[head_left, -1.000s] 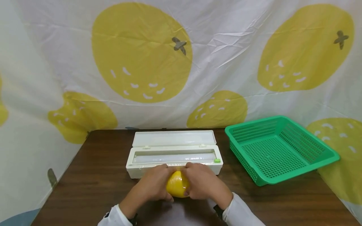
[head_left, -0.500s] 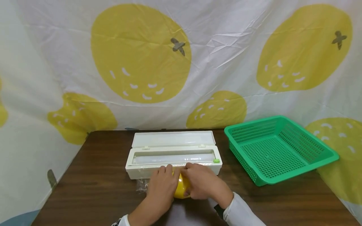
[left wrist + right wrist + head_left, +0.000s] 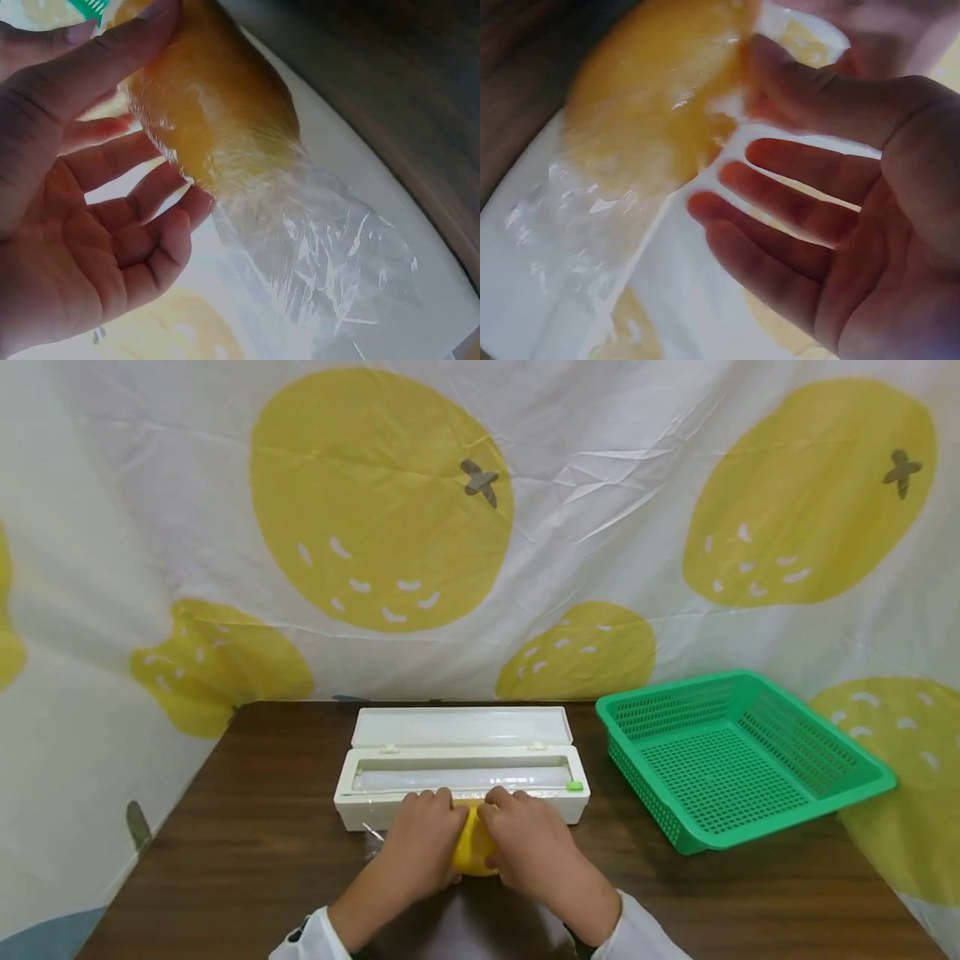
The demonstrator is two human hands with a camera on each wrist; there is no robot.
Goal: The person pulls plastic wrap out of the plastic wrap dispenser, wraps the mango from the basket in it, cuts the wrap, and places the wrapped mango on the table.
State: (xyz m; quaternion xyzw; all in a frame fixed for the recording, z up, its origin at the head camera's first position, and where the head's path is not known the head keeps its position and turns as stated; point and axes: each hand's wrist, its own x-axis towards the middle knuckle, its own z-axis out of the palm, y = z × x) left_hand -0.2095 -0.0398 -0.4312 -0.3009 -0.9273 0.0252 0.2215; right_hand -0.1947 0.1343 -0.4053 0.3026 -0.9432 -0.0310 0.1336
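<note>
A smooth yellow fruit or vegetable, wrapped in clear cling film, is between my two hands in the head view. My left hand holds it from the left; in the left wrist view the thumb lies on it and the fingers curl beneath. Loose cling film trails off its end on that side. From the right, my right hand pinches it between thumb and forefinger, and its other fingers reach out loosely. Film also hangs from this end in the right wrist view. Just beyond stands the white cling film dispenser, lid raised.
Inside the dispenser lies a film roll, and a green slide cutter sits at its right end. A green plastic basket stands at the right of the dark wooden table. Behind hangs a fruit-print cloth.
My left hand has come off the thing's near side and shifted over its left side, fingers now curled over the top. The right hand has turned slightly. Loose film shows at the left.
</note>
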